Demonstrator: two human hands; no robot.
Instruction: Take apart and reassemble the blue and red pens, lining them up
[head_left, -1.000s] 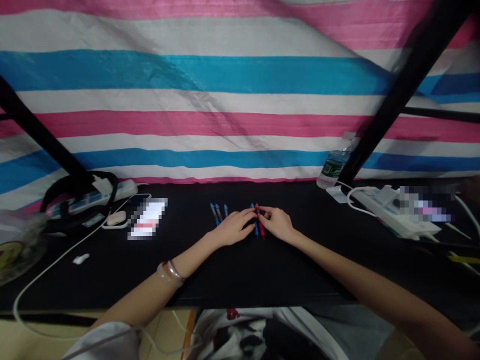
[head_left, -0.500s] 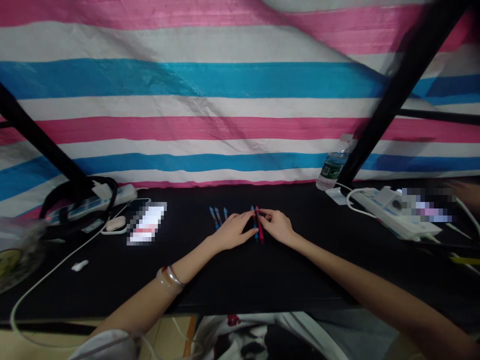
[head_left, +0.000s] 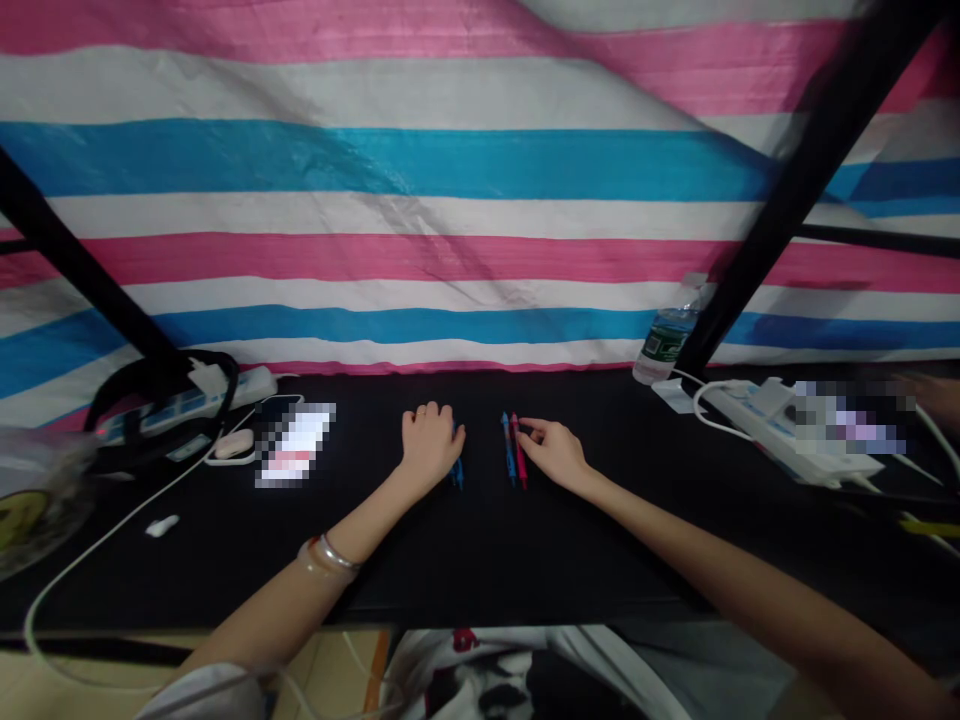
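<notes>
Two pens lie side by side near the middle of the black table: a blue pen (head_left: 509, 452) and a red pen (head_left: 520, 455). My right hand (head_left: 553, 452) rests at the red pen's right side, fingers bent and touching it. Further left, my left hand (head_left: 431, 442) lies palm down with curled fingers over blue pens. Part of one blue pen (head_left: 458, 473) shows beside its thumb; the others are hidden beneath the hand.
A phone (head_left: 296, 445), an earphone (head_left: 162, 526) and a power strip (head_left: 255, 385) are on the left. On the right are a water bottle (head_left: 666, 340), another power strip (head_left: 795, 440) and a person's hand (head_left: 937, 395) at the edge.
My left hand has moved left, from the middle pens onto the blue pens there, covering most of them. My right hand has stayed by the red pen.
</notes>
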